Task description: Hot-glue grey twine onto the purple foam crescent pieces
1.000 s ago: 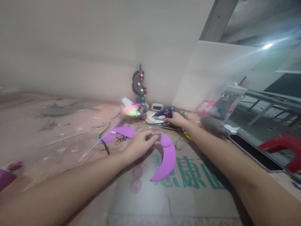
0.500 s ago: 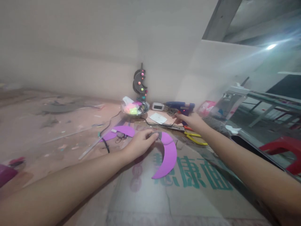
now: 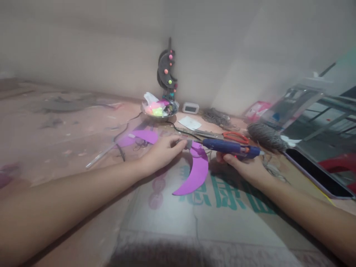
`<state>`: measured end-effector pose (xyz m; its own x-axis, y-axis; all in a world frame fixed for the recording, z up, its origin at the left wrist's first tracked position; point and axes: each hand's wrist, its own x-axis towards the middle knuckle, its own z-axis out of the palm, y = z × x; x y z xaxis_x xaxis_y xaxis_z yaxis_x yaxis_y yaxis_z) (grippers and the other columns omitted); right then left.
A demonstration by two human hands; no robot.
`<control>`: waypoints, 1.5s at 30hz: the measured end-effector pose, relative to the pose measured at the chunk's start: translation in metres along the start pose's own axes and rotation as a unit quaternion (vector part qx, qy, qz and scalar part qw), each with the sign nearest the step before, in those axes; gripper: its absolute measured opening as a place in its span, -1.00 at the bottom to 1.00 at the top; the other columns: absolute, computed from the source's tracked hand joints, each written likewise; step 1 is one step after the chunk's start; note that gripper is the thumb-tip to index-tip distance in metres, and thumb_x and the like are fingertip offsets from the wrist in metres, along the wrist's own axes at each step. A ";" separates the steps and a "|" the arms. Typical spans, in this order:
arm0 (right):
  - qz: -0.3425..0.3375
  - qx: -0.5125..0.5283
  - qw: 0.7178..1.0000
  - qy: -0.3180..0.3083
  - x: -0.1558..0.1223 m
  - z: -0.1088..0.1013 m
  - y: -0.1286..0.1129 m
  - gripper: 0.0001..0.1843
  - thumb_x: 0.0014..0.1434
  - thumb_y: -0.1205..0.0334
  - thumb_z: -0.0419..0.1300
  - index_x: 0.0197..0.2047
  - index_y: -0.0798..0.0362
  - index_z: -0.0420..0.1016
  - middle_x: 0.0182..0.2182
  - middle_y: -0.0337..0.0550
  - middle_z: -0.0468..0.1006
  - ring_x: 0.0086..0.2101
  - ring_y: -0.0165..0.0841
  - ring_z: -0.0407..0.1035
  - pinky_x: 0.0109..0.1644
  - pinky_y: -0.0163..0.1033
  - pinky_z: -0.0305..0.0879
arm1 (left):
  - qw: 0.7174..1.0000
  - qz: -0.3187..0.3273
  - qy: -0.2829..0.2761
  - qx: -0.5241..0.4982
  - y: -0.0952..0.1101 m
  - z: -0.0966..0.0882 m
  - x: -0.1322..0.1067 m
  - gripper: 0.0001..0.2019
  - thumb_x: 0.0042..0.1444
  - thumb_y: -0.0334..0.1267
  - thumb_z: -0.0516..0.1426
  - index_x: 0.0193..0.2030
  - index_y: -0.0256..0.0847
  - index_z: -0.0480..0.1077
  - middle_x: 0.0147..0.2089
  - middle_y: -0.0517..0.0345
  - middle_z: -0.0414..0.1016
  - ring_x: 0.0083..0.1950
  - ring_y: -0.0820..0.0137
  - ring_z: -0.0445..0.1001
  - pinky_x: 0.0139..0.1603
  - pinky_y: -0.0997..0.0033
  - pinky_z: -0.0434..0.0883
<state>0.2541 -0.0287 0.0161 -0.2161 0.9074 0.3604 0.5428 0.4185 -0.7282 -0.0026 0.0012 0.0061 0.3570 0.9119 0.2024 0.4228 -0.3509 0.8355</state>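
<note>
Left hand pinches a small grey piece against the upper tip of the purple foam crescent, which lies flat on the printed cardboard sheet. Right hand grips the blue hot glue gun, fingers curled round it, nozzle pointing at that tip. Red-handled scissors lie just behind.

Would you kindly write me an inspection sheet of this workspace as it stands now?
Surface: cardboard sheet with green print, on a dusty worktop.
Job's things: purple foam crescent lying flat; small grey piece at its upper tip; blue glue gun, nozzle toward that piece.
Clutter: red-handled scissors, grey yarn ball, bowl of bright bits.
Hands: left hand pinches the small grey piece; right hand grips the glue gun.
Cables: black cable behind the crescent.
Surroundings: plain wall; dark crescent ornament against it.
</note>
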 end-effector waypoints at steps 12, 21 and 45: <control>-0.003 -0.023 1.000 -0.008 0.001 0.005 -0.006 -0.77 -0.03 -0.01 0.28 -0.51 -0.08 0.42 -0.56 -0.18 0.51 -0.49 -0.24 0.43 -0.38 -0.14 0.45 | 0.998 0.015 -0.002 0.056 0.003 -0.001 -0.002 -0.65 0.22 -0.09 -0.03 -0.51 -0.23 0.26 -0.55 0.28 0.24 -0.50 0.49 0.22 -0.44 0.46 0.12; -0.002 -0.032 0.999 0.005 0.001 0.007 -0.004 -0.75 -0.07 -0.05 0.30 -0.49 -0.09 0.41 -0.55 -0.19 0.53 -0.48 -0.22 0.43 -0.37 -0.14 0.44 | 0.999 0.008 -0.004 0.046 0.001 -0.001 -0.002 -0.64 0.22 -0.06 -0.05 -0.51 -0.22 0.25 -0.57 0.27 0.22 -0.52 0.47 0.20 -0.45 0.45 0.12; -0.019 -0.095 0.995 -0.005 0.001 0.007 -0.005 -0.77 0.00 0.00 0.24 -0.48 -0.05 0.37 -0.56 -0.22 0.50 -0.50 -0.26 0.43 -0.42 -0.19 0.41 | 0.998 0.011 -0.013 0.052 0.005 -0.002 -0.003 -0.65 0.23 -0.10 -0.04 -0.52 -0.23 0.24 -0.57 0.30 0.21 -0.53 0.50 0.19 -0.46 0.46 0.11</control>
<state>0.2455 -0.0294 0.0161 -0.2471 0.8920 0.3784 0.6774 0.4383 -0.5907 -0.0033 -0.0028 0.0109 0.3871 0.8988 0.2056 0.4989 -0.3917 0.7731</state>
